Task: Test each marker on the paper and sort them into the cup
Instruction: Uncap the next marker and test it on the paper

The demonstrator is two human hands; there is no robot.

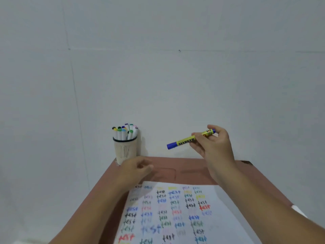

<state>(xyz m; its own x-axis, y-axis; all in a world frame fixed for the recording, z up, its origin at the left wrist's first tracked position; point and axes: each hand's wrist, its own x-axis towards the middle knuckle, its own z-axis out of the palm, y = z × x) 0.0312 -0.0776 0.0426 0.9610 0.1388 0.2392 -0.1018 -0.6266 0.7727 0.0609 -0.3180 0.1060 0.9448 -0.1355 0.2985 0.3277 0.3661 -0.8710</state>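
My right hand (213, 143) holds a yellow marker (187, 139) with a blue cap, raised above the far edge of the table, cap end pointing left toward the cup. The beige cup (125, 152) with a black rim stands at the table's far left corner and holds several capped markers. My left hand (135, 170) hovers just in front of the cup, fingers loosely curled, nothing in it. The white paper (177, 213) lies near me, covered with rows of the word "test" in many colours.
The reddish-brown table (190, 169) is small, with its far edge against a plain white wall (158, 67). A white object (298, 210) shows partly behind my right forearm at the table's right edge.
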